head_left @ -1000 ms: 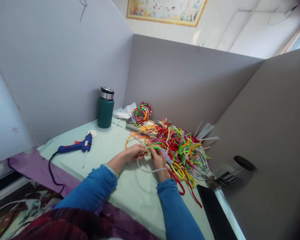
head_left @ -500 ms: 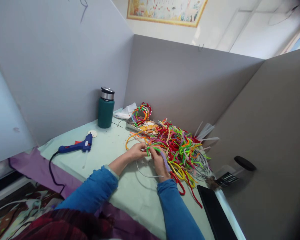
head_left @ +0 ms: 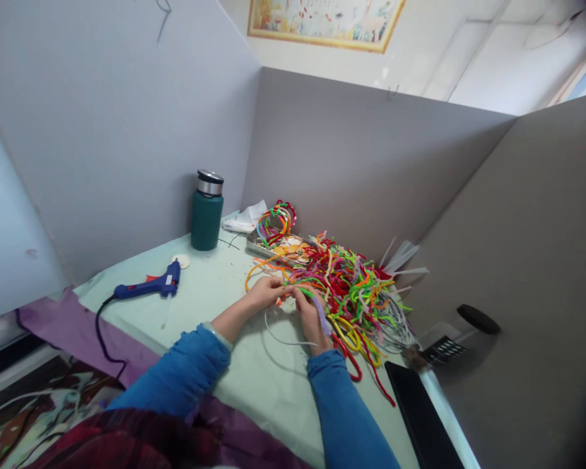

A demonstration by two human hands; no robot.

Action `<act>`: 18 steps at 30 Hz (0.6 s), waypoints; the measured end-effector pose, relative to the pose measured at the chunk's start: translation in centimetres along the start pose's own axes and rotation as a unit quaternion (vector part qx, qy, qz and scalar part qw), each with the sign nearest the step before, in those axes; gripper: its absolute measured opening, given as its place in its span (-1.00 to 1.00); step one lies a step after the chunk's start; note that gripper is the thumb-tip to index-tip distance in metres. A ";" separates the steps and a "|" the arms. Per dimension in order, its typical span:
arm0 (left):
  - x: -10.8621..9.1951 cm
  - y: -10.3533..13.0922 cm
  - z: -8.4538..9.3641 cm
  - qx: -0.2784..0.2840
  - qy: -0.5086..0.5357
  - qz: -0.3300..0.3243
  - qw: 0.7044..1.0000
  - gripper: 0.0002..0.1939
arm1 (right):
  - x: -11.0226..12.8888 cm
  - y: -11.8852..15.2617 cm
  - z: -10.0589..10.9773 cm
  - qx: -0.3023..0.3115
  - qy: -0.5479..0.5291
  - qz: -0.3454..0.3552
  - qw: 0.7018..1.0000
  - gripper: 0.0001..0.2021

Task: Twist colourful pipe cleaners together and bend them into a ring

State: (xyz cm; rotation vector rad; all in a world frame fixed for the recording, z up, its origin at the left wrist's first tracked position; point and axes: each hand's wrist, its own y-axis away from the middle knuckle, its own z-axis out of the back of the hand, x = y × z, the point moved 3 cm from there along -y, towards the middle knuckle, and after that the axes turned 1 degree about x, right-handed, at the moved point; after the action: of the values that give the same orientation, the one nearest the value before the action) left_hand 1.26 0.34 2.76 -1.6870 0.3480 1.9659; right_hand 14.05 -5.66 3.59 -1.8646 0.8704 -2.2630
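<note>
My left hand (head_left: 267, 292) and my right hand (head_left: 310, 315) meet at the fingertips over the table, both pinched closed. Between them is a green pipe cleaner (head_left: 306, 294), and a lilac pipe cleaner (head_left: 321, 314) runs from it across the back of my right hand. A thin pale grey wire (head_left: 286, 341) hangs from the fingers and curves in a loop below them. The exact twist at the fingertips is hidden. Just beyond my right hand lies a large heap of coloured pipe cleaners (head_left: 351, 277).
On the left lie a blue glue gun (head_left: 168, 281) with a cord and a pale round disc (head_left: 182, 261). A green bottle (head_left: 207, 215) stands behind. A metal tray (head_left: 260, 249) holds small pieces and colourful rings (head_left: 278, 221). A black flat object (head_left: 422, 417) lies right. Grey partitions (head_left: 371, 156) enclose the table.
My left fingertips have shifted slightly right and up, closer against the right ones. Less green pipe cleaner shows between the hands, and the hanging wire has moved a little.
</note>
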 end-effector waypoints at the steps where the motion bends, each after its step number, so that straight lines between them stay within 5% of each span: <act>1: 0.0 0.0 0.0 0.001 0.014 0.006 1.000 -0.51 | 0.1 0.0 0.0 0.003 -0.003 0.001 1.000 -0.79; 11: 0.8 0.0 -0.4 0.055 0.218 0.119 0.967 -0.59 | 1.0 0.4 0.0 0.048 0.000 0.003 0.999 -0.83; 18: 0.6 0.1 -0.5 0.065 0.242 0.155 0.956 -0.60 | 1.2 0.4 -0.2 0.064 0.005 0.005 0.998 -0.83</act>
State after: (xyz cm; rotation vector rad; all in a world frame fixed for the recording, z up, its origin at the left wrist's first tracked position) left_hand 1.59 0.08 2.09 -2.1140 0.9489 1.6553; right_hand 13.40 -6.43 4.41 -1.7922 0.7170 -2.2654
